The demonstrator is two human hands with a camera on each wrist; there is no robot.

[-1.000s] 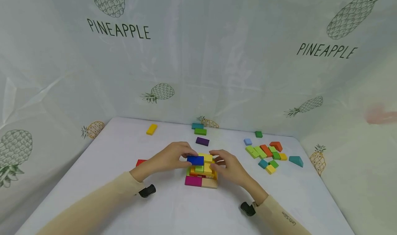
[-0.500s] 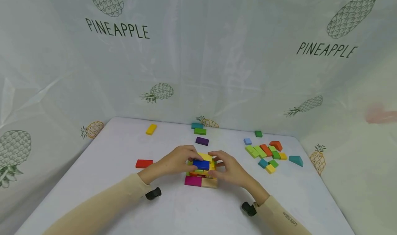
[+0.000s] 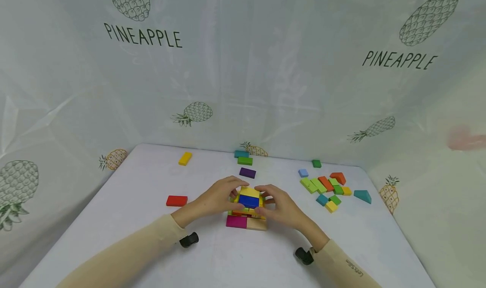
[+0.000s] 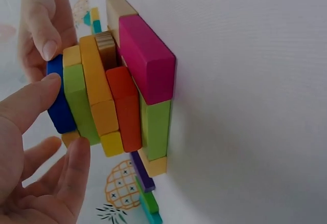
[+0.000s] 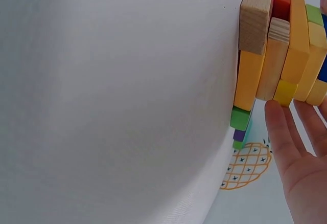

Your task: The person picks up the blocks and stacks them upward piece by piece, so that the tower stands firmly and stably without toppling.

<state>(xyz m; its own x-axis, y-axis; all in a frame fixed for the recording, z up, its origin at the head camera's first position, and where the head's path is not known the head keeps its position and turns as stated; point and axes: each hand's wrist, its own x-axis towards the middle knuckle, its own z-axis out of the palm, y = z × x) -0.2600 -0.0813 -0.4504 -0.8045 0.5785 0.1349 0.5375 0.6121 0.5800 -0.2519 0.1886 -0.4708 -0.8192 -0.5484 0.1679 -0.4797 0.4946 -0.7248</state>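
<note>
A layered stack of coloured wooden blocks stands on the table, with a magenta block [image 3: 236,222] and a plain wood block [image 3: 256,224] at its front base. On top lies a blue block [image 3: 249,201], in front of a yellow block [image 3: 249,191]. My left hand [image 3: 217,198] is at the stack's left; its thumb touches the blue block in the left wrist view, while the other fingers spread loosely. From the right side my right hand [image 3: 281,205] frames the upper layers, fingertips against or very near the blocks. The stack's far side is mostly hidden.
A red block [image 3: 176,201] lies to the left, a yellow one [image 3: 185,158] farther back. Behind the stack are a purple block [image 3: 247,172], a green one [image 3: 245,161] and a teal one [image 3: 241,154]. Several loose blocks [image 3: 325,184] are scattered at the right.
The left hand has moved right, bringing the blue block from the stack's left edge to its middle, then loosened its fingers. The right hand has closed in slightly at the stack's side.
</note>
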